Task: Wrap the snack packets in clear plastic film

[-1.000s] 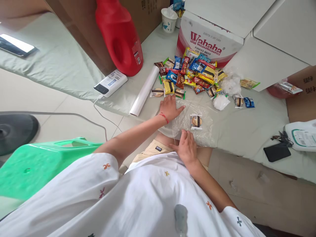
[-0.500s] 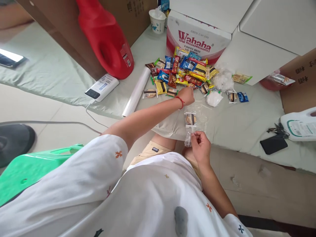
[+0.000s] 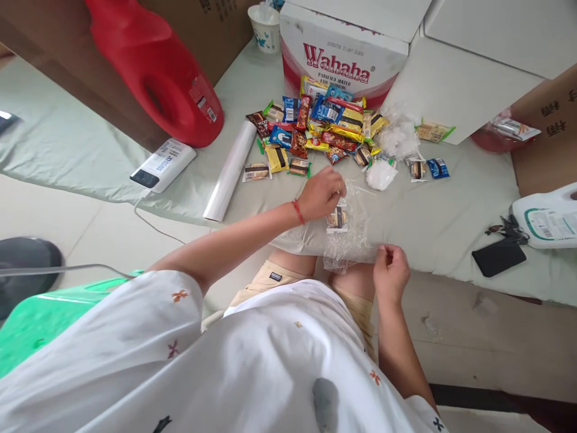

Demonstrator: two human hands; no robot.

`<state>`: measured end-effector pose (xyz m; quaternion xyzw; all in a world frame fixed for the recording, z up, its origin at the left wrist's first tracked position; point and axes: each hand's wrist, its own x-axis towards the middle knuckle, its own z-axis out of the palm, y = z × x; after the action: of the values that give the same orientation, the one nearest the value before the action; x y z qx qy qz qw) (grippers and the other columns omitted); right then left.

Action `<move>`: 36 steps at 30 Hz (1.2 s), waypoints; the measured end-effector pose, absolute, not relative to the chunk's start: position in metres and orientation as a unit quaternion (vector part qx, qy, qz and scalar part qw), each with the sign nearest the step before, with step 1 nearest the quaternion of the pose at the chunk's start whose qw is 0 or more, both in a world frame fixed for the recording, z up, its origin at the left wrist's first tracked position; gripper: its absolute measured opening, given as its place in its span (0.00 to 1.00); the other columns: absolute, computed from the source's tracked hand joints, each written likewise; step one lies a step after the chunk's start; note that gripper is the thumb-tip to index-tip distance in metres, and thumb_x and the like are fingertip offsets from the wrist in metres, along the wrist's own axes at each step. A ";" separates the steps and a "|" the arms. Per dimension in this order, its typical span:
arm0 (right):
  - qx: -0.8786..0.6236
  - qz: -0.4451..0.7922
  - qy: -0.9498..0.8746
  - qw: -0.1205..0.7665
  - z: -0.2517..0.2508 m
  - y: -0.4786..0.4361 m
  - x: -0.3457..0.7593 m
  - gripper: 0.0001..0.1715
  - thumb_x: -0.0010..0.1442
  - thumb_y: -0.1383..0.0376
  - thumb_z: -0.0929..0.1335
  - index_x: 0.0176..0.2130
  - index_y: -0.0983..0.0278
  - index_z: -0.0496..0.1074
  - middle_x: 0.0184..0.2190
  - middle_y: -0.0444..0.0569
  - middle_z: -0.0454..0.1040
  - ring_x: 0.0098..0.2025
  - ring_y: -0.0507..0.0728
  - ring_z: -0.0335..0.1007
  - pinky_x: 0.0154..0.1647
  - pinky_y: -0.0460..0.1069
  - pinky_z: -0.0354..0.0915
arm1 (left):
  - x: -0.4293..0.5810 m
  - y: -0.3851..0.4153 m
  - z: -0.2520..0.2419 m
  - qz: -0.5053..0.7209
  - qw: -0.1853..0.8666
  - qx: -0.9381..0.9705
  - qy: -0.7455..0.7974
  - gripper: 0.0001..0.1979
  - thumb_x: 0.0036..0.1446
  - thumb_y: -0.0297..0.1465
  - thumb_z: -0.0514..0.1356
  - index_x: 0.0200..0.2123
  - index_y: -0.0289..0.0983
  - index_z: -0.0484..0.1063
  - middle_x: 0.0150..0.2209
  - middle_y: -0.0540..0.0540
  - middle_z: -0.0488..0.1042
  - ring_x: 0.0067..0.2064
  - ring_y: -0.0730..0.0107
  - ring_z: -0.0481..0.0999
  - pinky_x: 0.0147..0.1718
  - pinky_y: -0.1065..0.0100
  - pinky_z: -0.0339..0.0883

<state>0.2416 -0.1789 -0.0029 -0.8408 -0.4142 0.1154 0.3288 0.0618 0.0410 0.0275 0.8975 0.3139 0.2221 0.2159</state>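
Clear plastic film (image 3: 356, 243) holds one wrapped snack (image 3: 336, 218), loosely covered, not closed; left hand (image 3: 321, 193) curls at its eleven o'clock, grip unclear; right hand (image 3: 391, 273) pinches the film at four o'clock; snack pile (image 3: 324, 129) at twelve o'clock looks unbagged.

A white short-sleeved shirt (image 3: 252, 361) is worn, dotted with small orange and dark blue crosses (image 3: 179, 295) and marked by a grey patch (image 3: 325, 402). A dark label (image 3: 275, 276) is sewn on beige shorts (image 3: 259, 287). A red bracelet (image 3: 298, 211) is tied behind the left hand (image 3: 321, 193).
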 end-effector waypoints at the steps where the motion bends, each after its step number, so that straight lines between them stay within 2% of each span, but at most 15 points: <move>1: -0.844 0.093 -0.435 0.299 -0.005 -0.172 0.248 0.24 0.68 0.48 0.62 0.40 0.62 0.75 0.39 0.59 0.77 0.42 0.65 0.71 0.49 0.59 0.66 | 0.057 0.032 0.022 0.199 0.224 0.908 0.293 0.16 0.59 0.24 0.52 0.40 0.39 0.79 0.47 0.41 0.80 0.55 0.54 0.72 0.57 0.50 0.64; 4: -0.835 0.069 -0.497 0.228 -0.016 -0.147 0.254 0.25 0.66 0.47 0.64 0.43 0.65 0.77 0.44 0.64 0.75 0.49 0.69 0.66 0.53 0.62 0.64 | 0.053 0.011 0.004 0.155 0.235 0.921 0.268 0.16 0.62 0.29 0.54 0.45 0.40 0.81 0.51 0.43 0.81 0.60 0.54 0.70 0.57 0.51 0.61; 7: -0.813 0.078 -0.533 0.221 -0.022 -0.125 0.251 0.21 0.63 0.50 0.67 0.43 0.64 0.78 0.46 0.62 0.73 0.50 0.68 0.64 0.54 0.62 0.62 | 0.057 0.000 -0.013 0.165 0.229 0.919 0.275 0.16 0.65 0.34 0.55 0.49 0.42 0.80 0.56 0.44 0.79 0.63 0.53 0.68 0.60 0.50 0.58; 10: -0.797 0.130 -0.529 0.259 -0.024 -0.117 0.256 0.13 0.59 0.56 0.68 0.35 0.62 0.76 0.41 0.55 0.75 0.46 0.63 0.65 0.53 0.59 0.62 | 0.058 -0.003 -0.024 0.196 0.226 0.911 0.284 0.15 0.66 0.35 0.56 0.50 0.43 0.80 0.56 0.44 0.79 0.62 0.53 0.68 0.60 0.49 0.56; 12: -0.789 0.196 -0.490 0.313 -0.024 -0.119 0.265 0.12 0.58 0.55 0.68 0.32 0.62 0.73 0.34 0.50 0.74 0.40 0.59 0.65 0.48 0.54 0.64 | 0.058 -0.003 -0.029 0.215 0.225 0.907 0.283 0.14 0.66 0.35 0.57 0.49 0.43 0.80 0.56 0.44 0.79 0.62 0.53 0.69 0.61 0.49 0.55; 15: -0.779 0.271 -0.387 0.411 -0.022 -0.123 0.277 0.15 0.56 0.53 0.70 0.31 0.61 0.69 0.27 0.43 0.71 0.30 0.53 0.63 0.35 0.48 0.62 | 0.057 -0.002 -0.035 0.237 0.223 0.903 0.280 0.13 0.65 0.35 0.58 0.49 0.44 0.80 0.56 0.45 0.80 0.61 0.53 0.70 0.62 0.48 0.53; 17: -0.778 0.285 -0.328 0.454 -0.018 -0.121 0.279 0.18 0.53 0.51 0.72 0.32 0.61 0.68 0.27 0.42 0.72 0.26 0.51 0.60 0.30 0.47 0.59 | 0.057 -0.001 -0.037 0.246 0.227 0.900 0.279 0.13 0.64 0.35 0.59 0.47 0.44 0.81 0.55 0.45 0.80 0.61 0.54 0.70 0.62 0.48 0.53; 21: -0.768 0.379 -0.287 0.429 -0.009 -0.108 0.271 0.29 0.50 0.41 0.73 0.37 0.60 0.68 0.27 0.44 0.75 0.23 0.51 0.58 0.27 0.47 0.55 | 0.058 0.001 -0.041 0.258 0.233 0.897 0.271 0.12 0.64 0.35 0.59 0.47 0.44 0.81 0.54 0.45 0.81 0.60 0.55 0.71 0.62 0.50 0.54; 23: -0.762 0.414 -0.295 0.401 -0.006 -0.101 0.267 0.34 0.45 0.38 0.75 0.36 0.61 0.70 0.24 0.43 0.72 0.24 0.52 0.61 0.28 0.48 0.55 | 0.058 0.001 -0.042 0.265 0.229 0.898 0.268 0.12 0.65 0.36 0.59 0.47 0.44 0.81 0.54 0.46 0.81 0.60 0.55 0.71 0.62 0.50 0.54; 25: -0.753 0.413 -0.302 0.415 -0.003 -0.096 0.265 0.34 0.40 0.40 0.77 0.34 0.62 0.73 0.22 0.40 0.67 0.24 0.51 0.59 0.28 0.48 0.53 | 0.058 0.002 -0.043 0.268 0.224 0.898 0.266 0.12 0.64 0.36 0.60 0.47 0.44 0.82 0.54 0.46 0.81 0.60 0.55 0.70 0.63 0.49 0.54; 27: -0.736 0.399 -0.304 0.455 0.000 -0.093 0.262 0.32 0.42 0.42 0.76 0.38 0.63 0.75 0.21 0.37 0.63 0.23 0.50 0.54 0.26 0.47 0.51 | 0.058 0.001 -0.043 0.268 0.224 0.899 0.265 0.12 0.64 0.35 0.60 0.47 0.44 0.82 0.54 0.46 0.81 0.61 0.54 0.70 0.63 0.49 0.54; 29: -0.718 0.387 -0.329 0.475 0.003 -0.090 0.253 0.33 0.49 0.45 0.73 0.47 0.63 0.77 0.21 0.36 0.59 0.23 0.50 0.51 0.25 0.47 0.51 | 0.059 0.000 -0.042 0.266 0.228 0.899 0.264 0.12 0.64 0.35 0.59 0.47 0.45 0.82 0.54 0.45 0.81 0.61 0.54 0.69 0.63 0.48 0.54; 32: -0.695 0.378 -0.457 0.405 0.009 -0.089 0.229 0.33 0.59 0.51 0.67 0.59 0.62 0.75 0.21 0.38 0.62 0.24 0.51 0.57 0.29 0.47 0.58 | 0.057 -0.002 -0.041 0.270 0.241 0.889 0.280 0.11 0.62 0.35 0.61 0.44 0.43 0.82 0.55 0.43 0.79 0.63 0.50 0.67 0.62 0.46 0.57; 34: -0.696 0.347 -0.554 0.297 0.012 -0.089 0.210 0.34 0.64 0.54 0.64 0.65 0.61 0.71 0.24 0.41 0.70 0.26 0.54 0.64 0.34 0.48 0.63 | 0.052 0.000 -0.042 0.286 0.269 0.872 0.292 0.08 0.56 0.34 0.64 0.38 0.40 0.83 0.59 0.41 0.76 0.64 0.46 0.65 0.62 0.44 0.58; 36: -0.707 0.295 -0.619 0.174 0.015 -0.089 0.195 0.35 0.69 0.57 0.61 0.71 0.59 0.63 0.32 0.46 0.79 0.33 0.57 0.72 0.38 0.50 0.66 | 0.044 0.005 -0.042 0.318 0.331 0.836 0.301 0.06 0.51 0.31 0.65 0.32 0.39 0.82 0.61 0.41 0.74 0.64 0.47 0.65 0.64 0.46 0.59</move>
<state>0.1946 -0.0892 0.0149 -0.7068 -0.6190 0.2946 0.1745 0.0444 0.0050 -0.0418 0.8358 0.3011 0.3179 0.3312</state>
